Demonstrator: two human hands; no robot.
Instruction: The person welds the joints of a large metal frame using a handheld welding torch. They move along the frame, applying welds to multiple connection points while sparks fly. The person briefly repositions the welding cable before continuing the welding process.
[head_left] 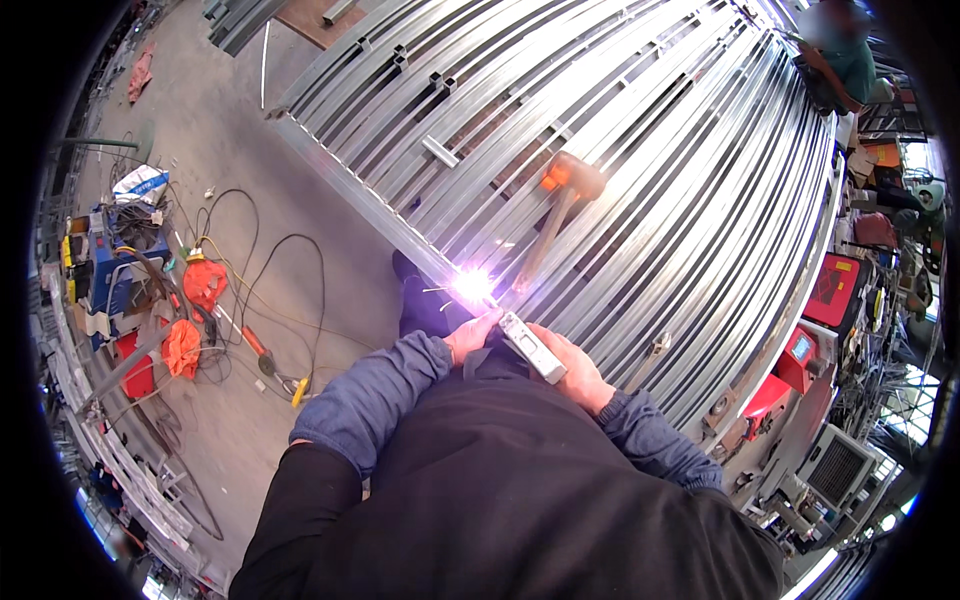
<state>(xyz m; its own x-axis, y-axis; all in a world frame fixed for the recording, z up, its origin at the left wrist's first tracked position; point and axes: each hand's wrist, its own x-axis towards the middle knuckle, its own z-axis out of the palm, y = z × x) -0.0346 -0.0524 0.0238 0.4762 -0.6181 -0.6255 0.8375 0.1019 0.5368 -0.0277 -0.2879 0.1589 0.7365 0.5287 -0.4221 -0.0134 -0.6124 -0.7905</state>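
A bright white-violet weld spark [473,284] glares at the corner where the frame's edge tube [370,205] meets the ends of several long silver metal tubes [690,190]. My right hand [572,368] is closed around a pale grey welding gun [532,347], its tip pointing at the spark. My left hand [470,336] is closed at the front end of the gun, close to the glare. The nozzle is partly lost in the light. Just beyond, a mallet [574,182] with a brown and orange head lies across the tubes.
A short loose tube piece [440,151] lies on the tubes. Cables [320,270], orange cloths [182,348] and a blue machine [120,260] occupy the floor at left. Red machines [835,290] stand at right. Another person [850,60] is at the far right.
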